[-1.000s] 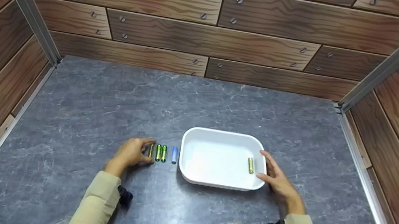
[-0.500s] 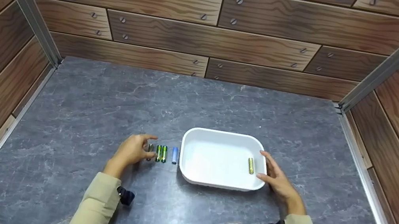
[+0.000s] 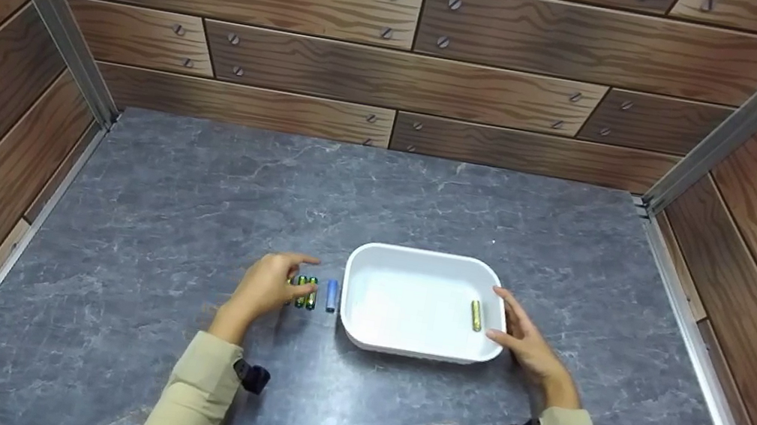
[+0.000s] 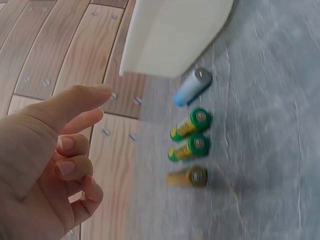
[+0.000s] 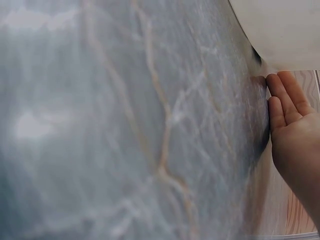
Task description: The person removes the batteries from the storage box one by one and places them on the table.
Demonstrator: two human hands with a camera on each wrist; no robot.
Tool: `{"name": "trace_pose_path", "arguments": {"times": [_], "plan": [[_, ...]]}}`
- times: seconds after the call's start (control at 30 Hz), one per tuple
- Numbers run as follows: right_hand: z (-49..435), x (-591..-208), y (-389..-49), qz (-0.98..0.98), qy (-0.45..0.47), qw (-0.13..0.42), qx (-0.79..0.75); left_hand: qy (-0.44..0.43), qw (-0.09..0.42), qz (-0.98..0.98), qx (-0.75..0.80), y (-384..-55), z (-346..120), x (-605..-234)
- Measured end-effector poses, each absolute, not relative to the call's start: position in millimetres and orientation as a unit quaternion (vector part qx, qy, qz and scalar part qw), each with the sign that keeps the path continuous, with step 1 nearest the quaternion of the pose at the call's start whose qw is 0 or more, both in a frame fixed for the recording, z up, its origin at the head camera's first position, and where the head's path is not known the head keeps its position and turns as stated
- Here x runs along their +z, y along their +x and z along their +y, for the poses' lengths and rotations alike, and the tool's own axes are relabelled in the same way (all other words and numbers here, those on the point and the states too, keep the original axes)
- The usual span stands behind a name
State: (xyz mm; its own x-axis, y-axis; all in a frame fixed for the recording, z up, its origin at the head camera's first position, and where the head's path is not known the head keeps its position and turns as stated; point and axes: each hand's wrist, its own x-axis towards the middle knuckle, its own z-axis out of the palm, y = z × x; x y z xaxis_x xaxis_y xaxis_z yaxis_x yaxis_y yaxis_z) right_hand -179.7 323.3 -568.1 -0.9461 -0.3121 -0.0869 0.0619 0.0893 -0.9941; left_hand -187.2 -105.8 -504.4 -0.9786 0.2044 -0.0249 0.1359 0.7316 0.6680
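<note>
My left hand (image 3: 273,278) hovers over a short row of batteries, thumb and forefinger apart, with nothing between them. In the left wrist view the row shows whole: a pale blue battery (image 4: 193,86), a green-and-yellow battery (image 4: 192,124), a second green-and-yellow battery (image 4: 190,147) and a gold battery (image 4: 187,177). The head view shows the gold one partly hidden by the hand. A white plastic box (image 3: 417,255) stands just right of the row, with one gold battery (image 3: 476,315) lying inside near its right end. My right hand (image 3: 530,345) holds that end, thumb and forefinger at the rim.
The grey marbled tabletop (image 3: 224,180) stretches around the box and hands. Wood-plank panels (image 3: 399,79) rise at the back and both sides, with metal posts at the corners.
My left hand has lifted away from the gold battery, which was between its thumb and fingers, and moved right over the green ones. The right hand and the box stay put.
</note>
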Motion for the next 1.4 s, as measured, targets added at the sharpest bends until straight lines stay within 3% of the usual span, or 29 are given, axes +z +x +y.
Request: {"name": "trace_pose_path", "arguments": {"times": [0.6, 1.4], "plan": [[325, -567, -180, 0.722, -0.089, 0.15, -0.67, 0.163, 0.018, 0.916, 0.367, -187, -66, -497], [326, -569, -180, 0.713, -0.099, 0.159, -0.676, 0.226, 0.041, 0.897, 0.379, -186, -5, -492]]}}
